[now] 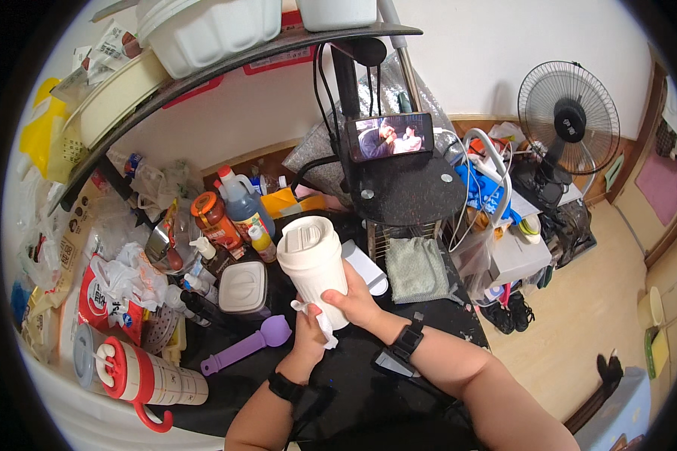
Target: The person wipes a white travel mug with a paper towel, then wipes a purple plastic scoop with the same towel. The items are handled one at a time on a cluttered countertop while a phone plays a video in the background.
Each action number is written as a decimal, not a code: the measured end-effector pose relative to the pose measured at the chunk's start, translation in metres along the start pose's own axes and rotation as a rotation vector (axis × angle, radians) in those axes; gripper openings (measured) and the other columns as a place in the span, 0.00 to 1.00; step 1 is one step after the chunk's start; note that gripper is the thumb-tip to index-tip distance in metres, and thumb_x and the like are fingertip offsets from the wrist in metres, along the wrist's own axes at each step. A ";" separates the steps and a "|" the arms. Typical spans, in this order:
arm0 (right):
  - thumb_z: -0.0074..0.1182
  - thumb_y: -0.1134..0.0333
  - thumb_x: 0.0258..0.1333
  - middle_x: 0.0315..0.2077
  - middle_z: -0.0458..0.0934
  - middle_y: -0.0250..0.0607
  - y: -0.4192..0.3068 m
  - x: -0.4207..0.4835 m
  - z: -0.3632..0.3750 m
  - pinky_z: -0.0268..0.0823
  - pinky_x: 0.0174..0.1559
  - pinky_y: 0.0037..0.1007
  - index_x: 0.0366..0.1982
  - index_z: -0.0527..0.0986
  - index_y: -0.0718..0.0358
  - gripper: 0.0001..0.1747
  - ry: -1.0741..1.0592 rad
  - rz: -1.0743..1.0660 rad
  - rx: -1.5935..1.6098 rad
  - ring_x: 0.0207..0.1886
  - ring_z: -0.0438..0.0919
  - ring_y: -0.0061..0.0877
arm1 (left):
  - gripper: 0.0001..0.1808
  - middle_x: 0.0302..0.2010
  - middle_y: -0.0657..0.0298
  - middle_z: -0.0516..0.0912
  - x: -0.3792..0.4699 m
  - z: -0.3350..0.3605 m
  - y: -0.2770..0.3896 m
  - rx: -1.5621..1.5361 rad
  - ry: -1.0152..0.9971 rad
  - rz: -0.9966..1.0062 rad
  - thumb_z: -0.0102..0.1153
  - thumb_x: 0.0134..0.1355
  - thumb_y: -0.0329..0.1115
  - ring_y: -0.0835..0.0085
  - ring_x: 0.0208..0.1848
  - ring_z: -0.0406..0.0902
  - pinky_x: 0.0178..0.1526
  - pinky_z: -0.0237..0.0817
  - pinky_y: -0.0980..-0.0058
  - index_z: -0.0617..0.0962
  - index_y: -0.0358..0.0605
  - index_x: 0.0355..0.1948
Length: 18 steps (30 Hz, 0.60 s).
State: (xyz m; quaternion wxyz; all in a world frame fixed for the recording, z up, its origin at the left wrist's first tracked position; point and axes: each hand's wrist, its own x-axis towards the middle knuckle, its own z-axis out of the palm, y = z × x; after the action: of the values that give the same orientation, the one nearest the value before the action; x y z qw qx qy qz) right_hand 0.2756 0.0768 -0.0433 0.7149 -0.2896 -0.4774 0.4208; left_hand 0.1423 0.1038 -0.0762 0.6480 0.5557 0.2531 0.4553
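A white lidded travel cup (314, 270) is held upright, slightly tilted, above the black desk. My right hand (356, 297) grips its right side, thumb across the front. A crumpled white tissue (326, 330) sits between my left hand (309, 336) and the lower part of the cup; my left fingers are partly hidden behind it. To the left of my left hand lies a purple wand-shaped object (247, 344) with a round head. A square white-lidded container (243, 286) stands just behind that. The cup's lid is on.
A red-and-cream tumbler (166, 379) lies at the front left. Sauce bottles (247, 206) and plastic bags crowd the back left. A phone (391, 137) leans on a raised black shelf (409, 194). A folded grey-green cloth (417, 269) lies right of the cup; a fan (568, 119) stands farther right.
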 end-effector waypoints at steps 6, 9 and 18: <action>0.65 0.53 0.52 0.53 0.72 0.42 0.006 -0.002 0.001 0.61 0.60 0.31 0.62 0.61 0.68 0.43 0.068 0.001 0.055 0.57 0.69 0.27 | 0.42 0.52 0.48 0.77 0.002 0.002 -0.003 0.270 0.084 0.026 0.21 0.70 0.64 0.59 0.54 0.76 0.55 0.66 0.66 0.66 0.33 0.59; 0.65 0.53 0.53 0.53 0.72 0.43 0.009 -0.004 0.002 0.61 0.59 0.31 0.62 0.61 0.68 0.43 0.097 -0.016 0.039 0.57 0.69 0.27 | 0.39 0.47 0.46 0.79 0.000 0.008 0.007 0.544 0.104 0.166 0.21 0.72 0.60 0.55 0.50 0.78 0.53 0.67 0.64 0.67 0.31 0.58; 0.63 0.55 0.55 0.52 0.72 0.42 0.000 -0.006 0.009 0.62 0.58 0.30 0.61 0.62 0.68 0.39 0.094 0.003 -0.015 0.55 0.71 0.26 | 0.38 0.59 0.42 0.66 -0.008 0.026 0.022 0.577 0.133 0.448 0.51 0.65 0.50 0.53 0.59 0.68 0.60 0.60 0.60 0.58 0.30 0.63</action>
State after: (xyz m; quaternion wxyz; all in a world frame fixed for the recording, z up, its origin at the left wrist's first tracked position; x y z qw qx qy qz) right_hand 0.2665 0.0716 -0.0426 0.7339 -0.3151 -0.4458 0.4041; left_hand 0.1537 0.0833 -0.0499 0.3309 0.7264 0.2847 0.5308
